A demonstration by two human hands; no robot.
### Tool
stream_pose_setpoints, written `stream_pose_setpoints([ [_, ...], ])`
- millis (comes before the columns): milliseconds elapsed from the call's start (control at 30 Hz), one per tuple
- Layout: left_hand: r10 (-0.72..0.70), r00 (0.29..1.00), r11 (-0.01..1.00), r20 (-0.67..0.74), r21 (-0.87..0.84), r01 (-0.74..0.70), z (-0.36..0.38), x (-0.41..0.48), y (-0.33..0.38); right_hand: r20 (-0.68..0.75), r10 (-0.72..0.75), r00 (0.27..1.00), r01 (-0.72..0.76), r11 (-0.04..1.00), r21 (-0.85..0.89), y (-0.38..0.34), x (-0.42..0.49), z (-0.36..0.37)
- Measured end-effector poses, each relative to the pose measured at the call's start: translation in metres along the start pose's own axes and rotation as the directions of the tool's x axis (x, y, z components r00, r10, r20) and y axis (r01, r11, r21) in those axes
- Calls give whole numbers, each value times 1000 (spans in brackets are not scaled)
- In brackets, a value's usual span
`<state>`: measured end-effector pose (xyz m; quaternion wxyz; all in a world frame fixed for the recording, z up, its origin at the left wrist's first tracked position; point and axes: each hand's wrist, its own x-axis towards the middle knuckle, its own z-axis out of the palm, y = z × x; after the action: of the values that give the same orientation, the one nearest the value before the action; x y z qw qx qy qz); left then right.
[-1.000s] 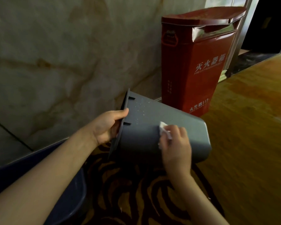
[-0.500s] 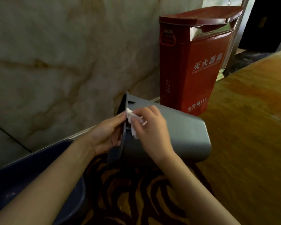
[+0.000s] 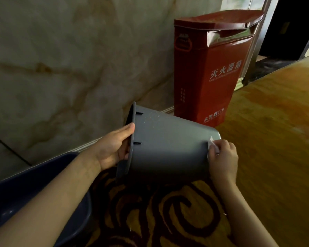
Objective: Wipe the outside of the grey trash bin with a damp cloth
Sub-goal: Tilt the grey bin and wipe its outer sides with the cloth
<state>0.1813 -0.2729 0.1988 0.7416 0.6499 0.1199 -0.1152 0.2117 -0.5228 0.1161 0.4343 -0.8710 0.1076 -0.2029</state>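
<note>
The grey trash bin is tipped on its side above the carpet, its open mouth facing left and its base to the right. My left hand grips the rim at the mouth, thumb on the outside and fingers inside. My right hand presses a small white cloth against the bin's outer wall close to the base edge. Most of the cloth is hidden under my fingers. Pale speckles dot the bin's upper side near the rim.
A red fire-extinguisher box stands against the marble wall just behind the bin. A dark blue basin sits at the lower left under my left forearm. Patterned brown-and-gold carpet covers the floor.
My right hand slid the cloth from the middle of the bin to the rim, then along the outer wall to the base end. My left hand kept its grip on the rim.
</note>
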Motion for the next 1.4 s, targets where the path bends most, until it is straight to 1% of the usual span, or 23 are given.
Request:
stream_pose_setpoints([
  [33,0,1000,1000,8,-2,0,1,1,0,-11,10,1000,-9,1000,22,-1,-1,-2],
  [67,4,1000,1000,15,-7,-4,2,1,1,-10,-18,1000,19,998,60,-7,-5,-4],
  [133,18,999,1000,28,-1,-18,4,3,2,17,-165,986,160,973,166,-33,-24,-2],
  [200,26,998,999,48,23,-27,5,5,1,83,-340,937,310,917,252,-67,-52,6],
  [267,17,997,1000,70,24,-19,6,6,0,130,-485,865,439,855,275,-94,-74,16],
  [300,18,997,1000,72,17,-19,7,7,-1,130,-533,836,484,828,282,-102,-80,20],
  [333,25,998,1000,63,12,-26,7,8,-1,120,-555,823,506,813,289,-104,-81,23],
  [400,53,998,998,38,14,-53,4,10,-3,114,-529,841,483,828,285,-95,-76,26],
  [467,61,998,997,33,37,-62,1,10,-4,106,-440,892,405,881,245,-74,-62,25],
  [533,61,996,997,59,48,-63,-1,8,-4,68,-339,938,322,929,184,-48,-44,22],
  [600,60,994,996,88,54,-65,-1,7,-3,19,-204,979,201,974,109,-22,-22,15],
  [667,68,993,995,96,73,-75,3,4,0,-49,-43,998,46,997,58,-1,-3,6],
  [700,74,992,993,105,88,-83,4,4,0,-75,19,997,-15,998,64,5,4,1],
  [733,75,991,991,112,102,-86,6,3,0,-85,52,995,-44,995,90,5,7,-2],
  [767,73,991,990,116,113,-86,8,1,1,-81,42,996,-32,992,120,1,7,-3],
  [800,76,990,989,120,120,-90,10,1,1,-70,-10,997,21,989,148,-9,5,-3],
  [867,89,988,986,124,131,-105,13,-1,2,-38,-173,984,177,957,230,-40,-3,0],
  [967,92,992,984,90,145,-105,20,-3,2,22,-375,927,345,873,344,-95,-11,13],
  [1033,95,991,986,96,131,-107,24,-5,3,57,-432,900,382,845,374,-123,-14,23],
  [1133,117,987,980,113,150,-133,25,-5,4,100,-426,899,357,847,394,-135,-16,35],
  [1233,124,983,977,139,155,-145,22,-4,3,76,-432,899,385,860,333,-126,-12,38],
  [1300,122,985,974,126,176,-144,18,-2,1,66,-379,923,348,895,279,-114,-2,36],
  [1400,110,983,977,145,166,-134,12,-1,2,85,-219,972,199,960,198,-83,17,29],
])
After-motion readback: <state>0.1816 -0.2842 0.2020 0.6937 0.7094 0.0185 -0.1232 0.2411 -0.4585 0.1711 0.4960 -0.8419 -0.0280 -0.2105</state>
